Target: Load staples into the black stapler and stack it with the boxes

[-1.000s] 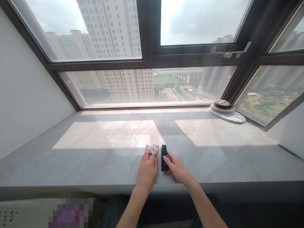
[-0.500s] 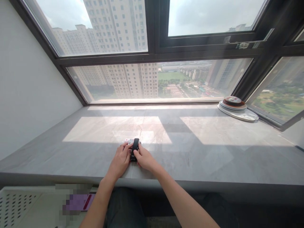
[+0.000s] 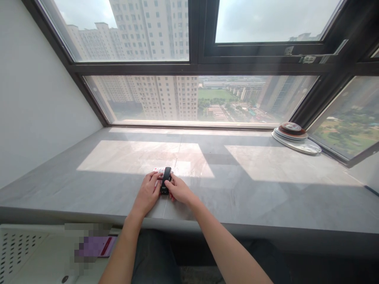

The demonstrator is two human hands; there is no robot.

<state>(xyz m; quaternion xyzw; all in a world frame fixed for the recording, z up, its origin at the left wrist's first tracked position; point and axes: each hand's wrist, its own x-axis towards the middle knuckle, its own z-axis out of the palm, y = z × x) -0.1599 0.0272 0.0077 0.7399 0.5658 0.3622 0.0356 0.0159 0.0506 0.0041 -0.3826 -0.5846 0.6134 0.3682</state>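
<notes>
Head view showed both hands meeting over a small black device (image 3: 165,185) on the grey tabletop (image 3: 242,185), near its front edge. Left hand (image 3: 147,194) lay with its fingers curled against the device's left side and resting on a red-and-white card (image 3: 158,170) that peeked out just beyond it. Right hand (image 3: 178,190) pinched the device from the right, fingers closed on it. Device lay flat, pointing away from the person, at the edge of a sunlit patch. A stack of plates (image 3: 295,138) sat well apart at the far right, by the window (image 3: 195,63).
</notes>
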